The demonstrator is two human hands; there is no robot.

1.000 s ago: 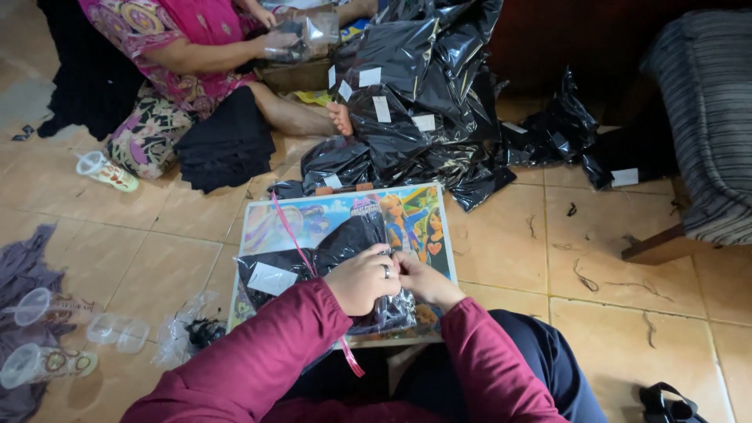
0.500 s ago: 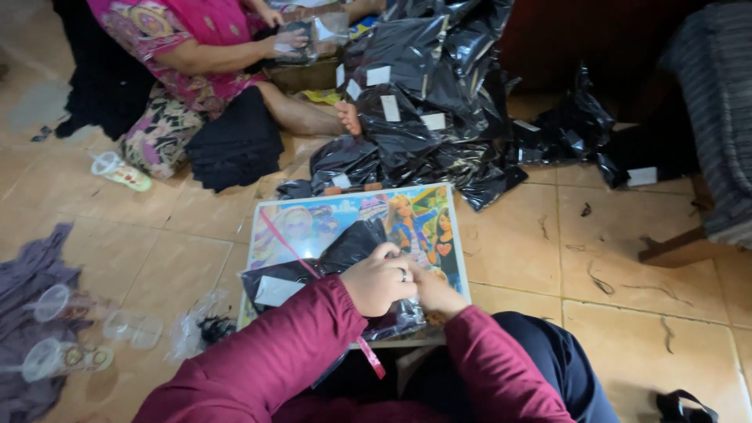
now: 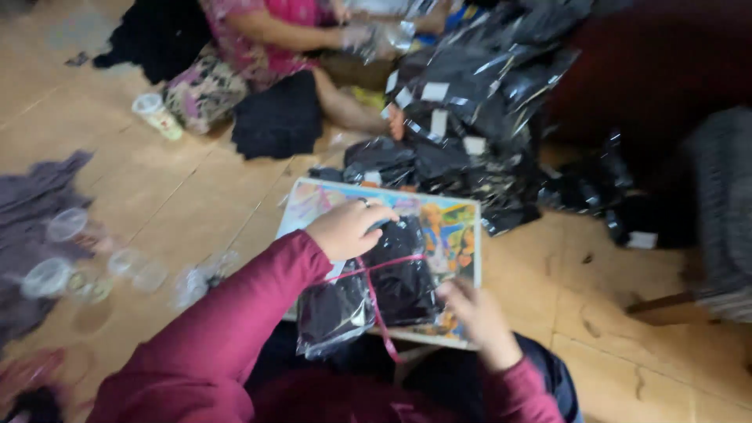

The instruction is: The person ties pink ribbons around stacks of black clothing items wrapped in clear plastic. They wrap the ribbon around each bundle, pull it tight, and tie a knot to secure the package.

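Black folded cloth in a clear plastic bag (image 3: 368,298) lies on a colourful picture board (image 3: 458,235) that rests across the person's lap, with a thin pink ribbon (image 3: 374,301) running over and around the bag. The left hand (image 3: 348,229) lies on the top edge of the bag, fingers curled down onto it and pressing rather than closed around anything. The right hand (image 3: 474,309) sits at the bag's lower right edge, just beside the board's rim; the picture is blurred there, so I cannot tell whether its fingers pinch the ribbon or only steady the bag.

As for progress, the cloth is already inside its bag and the ribbon is already across it both ways, but no finished knot or bow shows, so the tying looks about half done. A big heap of black plastic parcels with white labels (image 3: 470,117) stands on the tiled floor (image 3: 627,329) beyond the board, which suggests many are packed already. Across from the person sits another person in a pink patterned dress (image 3: 258,39), hands busy with a clear bag of their own. To the left lie clear plastic cups (image 3: 63,251) and a grey cloth (image 3: 31,204), well apart from the board
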